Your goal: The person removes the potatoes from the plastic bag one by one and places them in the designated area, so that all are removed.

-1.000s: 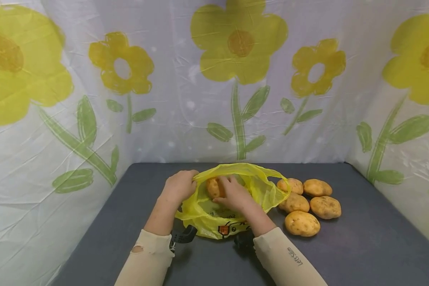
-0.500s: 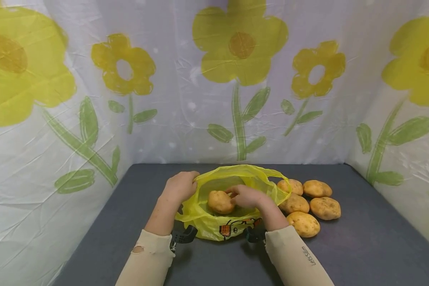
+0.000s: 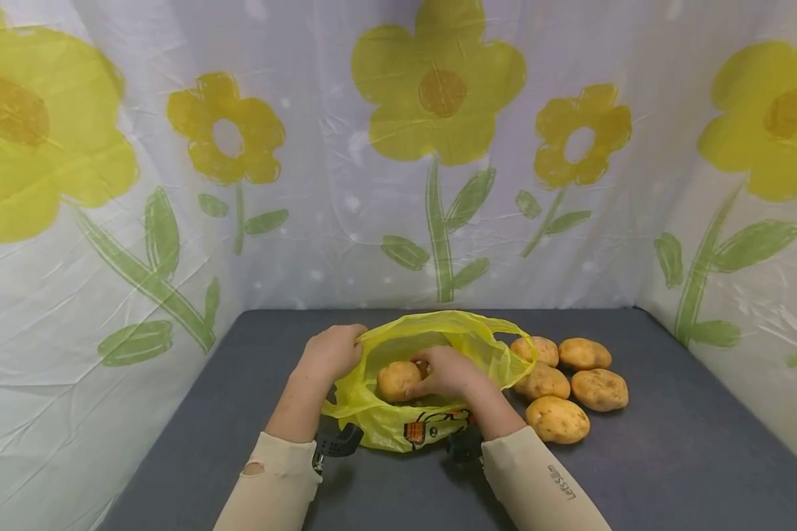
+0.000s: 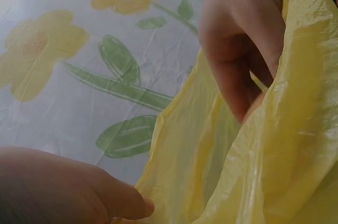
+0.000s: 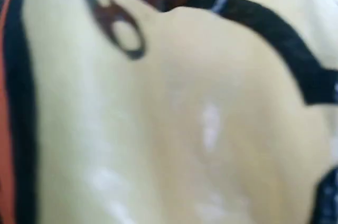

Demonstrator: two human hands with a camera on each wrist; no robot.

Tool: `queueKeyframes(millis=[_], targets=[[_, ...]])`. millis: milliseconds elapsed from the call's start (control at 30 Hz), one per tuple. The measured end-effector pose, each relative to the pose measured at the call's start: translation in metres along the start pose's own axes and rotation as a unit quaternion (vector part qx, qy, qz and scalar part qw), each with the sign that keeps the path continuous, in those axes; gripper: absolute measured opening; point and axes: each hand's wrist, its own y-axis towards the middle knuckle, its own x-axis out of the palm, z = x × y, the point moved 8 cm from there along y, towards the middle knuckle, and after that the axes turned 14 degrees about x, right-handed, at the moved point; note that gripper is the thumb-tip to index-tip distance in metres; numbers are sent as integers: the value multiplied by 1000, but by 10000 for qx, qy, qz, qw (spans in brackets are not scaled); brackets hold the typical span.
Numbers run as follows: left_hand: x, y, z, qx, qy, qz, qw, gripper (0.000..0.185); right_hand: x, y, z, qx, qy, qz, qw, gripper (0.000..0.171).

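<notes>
A thin yellow plastic bag lies on the table with its mouth spread wide. At the mouth's left edge my left hand pinches the rim; in the left wrist view, the thumb presses on the plastic. Reaching inside the bag, my right hand holds a potato, fingers over its upper right side and thumb at its lower right. From the left wrist, the same right hand dips behind the bag's near wall, which hides the potato there. Printed yellow plastic fills the right wrist view.
Several potatoes, among them a front one and a right one, sit in a cluster right of the bag. A dark grey table meets a flower-print curtain at the back and sides.
The potato in the bag came lower and nearer, and lies a little left of its mid-span spot. My right hand drew back rightward, then closed in on it again. The left hand stayed at the rim.
</notes>
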Motion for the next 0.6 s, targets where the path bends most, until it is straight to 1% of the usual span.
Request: queueKeyframes(millis=[100,233,333,433,533,600], targets=[[1,0,-1,5,16,10,10000,39,-5,-3,1,120,5,36,9999,63],[1,2,1,44,60,23,10000,38,-18,-13,2,177,147,113,9997,62],[1,2,1,60,53,-1,10000,38,-28,-24,0,20,227,276,9994,60],[2,1,1,27,80,-42,10000,39,-38,-36,1,-91,247,470,9985,53],[2,0,0,-9,113,-66,9999,39,-49,-50,7,-21,242,613,9978,49],[1,-1,-1,-41,110,-59,9999,40,-58,-59,13,34,163,686,9975,50]])
